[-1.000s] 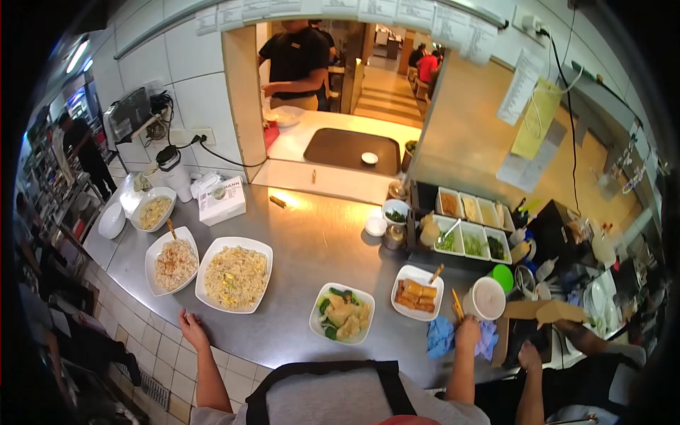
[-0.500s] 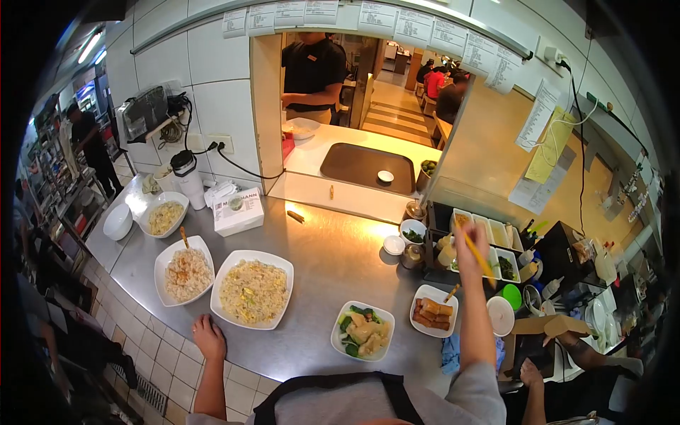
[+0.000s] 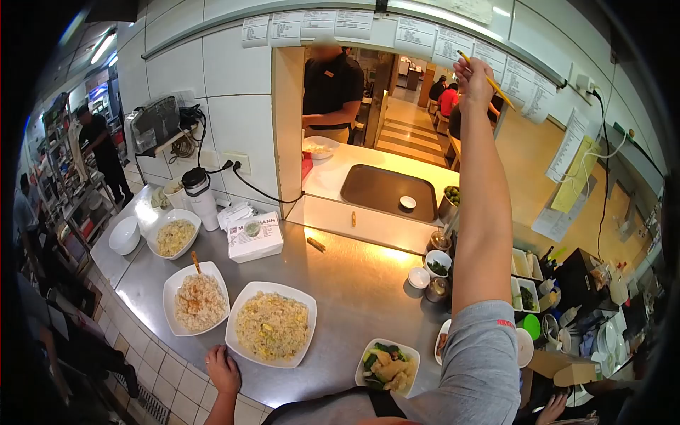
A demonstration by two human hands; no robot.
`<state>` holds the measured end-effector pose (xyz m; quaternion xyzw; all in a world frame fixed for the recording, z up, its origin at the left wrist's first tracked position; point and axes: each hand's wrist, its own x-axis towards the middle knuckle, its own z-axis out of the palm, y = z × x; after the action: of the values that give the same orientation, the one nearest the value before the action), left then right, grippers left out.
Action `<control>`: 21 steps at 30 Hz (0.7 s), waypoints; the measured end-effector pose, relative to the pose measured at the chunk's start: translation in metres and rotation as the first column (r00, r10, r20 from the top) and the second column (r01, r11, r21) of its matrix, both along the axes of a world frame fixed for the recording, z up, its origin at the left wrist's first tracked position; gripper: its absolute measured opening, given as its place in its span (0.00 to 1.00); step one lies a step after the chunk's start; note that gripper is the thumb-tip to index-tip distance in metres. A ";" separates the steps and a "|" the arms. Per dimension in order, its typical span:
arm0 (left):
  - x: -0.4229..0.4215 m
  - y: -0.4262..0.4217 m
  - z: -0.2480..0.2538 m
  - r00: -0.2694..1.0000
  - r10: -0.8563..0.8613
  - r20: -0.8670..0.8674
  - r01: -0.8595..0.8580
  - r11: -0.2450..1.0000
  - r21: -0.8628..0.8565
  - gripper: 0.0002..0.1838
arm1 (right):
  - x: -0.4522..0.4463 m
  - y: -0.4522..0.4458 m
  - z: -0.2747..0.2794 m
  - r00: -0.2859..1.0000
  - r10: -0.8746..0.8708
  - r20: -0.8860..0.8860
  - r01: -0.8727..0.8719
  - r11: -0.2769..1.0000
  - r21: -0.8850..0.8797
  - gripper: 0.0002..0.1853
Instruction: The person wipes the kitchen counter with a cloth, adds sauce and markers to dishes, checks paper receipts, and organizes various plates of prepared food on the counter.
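My right hand is raised high at the end of a stretched arm, its fingers closed around a yellow pencil. It is up by the printed order slips hanging from the rail above the pass window. My left hand rests on the near edge of the steel counter, fingers laid out and holding nothing. Just beyond it stands a white square bowl of fried rice. Left of that is a bowl of rice with a brown topping. A bowl of greens and pale dumpling-like pieces lies to the right.
A brown tray with a small white dish is on the pass ledge, where a person in black stands. A white box and a tumbler are by the wall. Sauce containers line the right, near another person's hand.
My right hand has risen from above the condiment containers to the slips, still with the pencil. The camera view has shifted, and my arm now partly covers the bowl of brown rolls.
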<state>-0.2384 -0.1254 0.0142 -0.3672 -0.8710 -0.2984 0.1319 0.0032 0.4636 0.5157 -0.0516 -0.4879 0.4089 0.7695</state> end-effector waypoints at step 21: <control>0.001 0.002 0.004 0.999 0.018 0.039 -0.017 1.000 -0.018 0.17 | 0.019 0.001 -0.006 0.529 -0.691 0.493 0.730 0.666 0.150 0.22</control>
<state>-0.2369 -0.1236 0.0178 -0.3550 -0.8792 -0.2965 0.1143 0.0223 0.4642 0.5098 -0.3804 -0.5938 0.0487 0.7074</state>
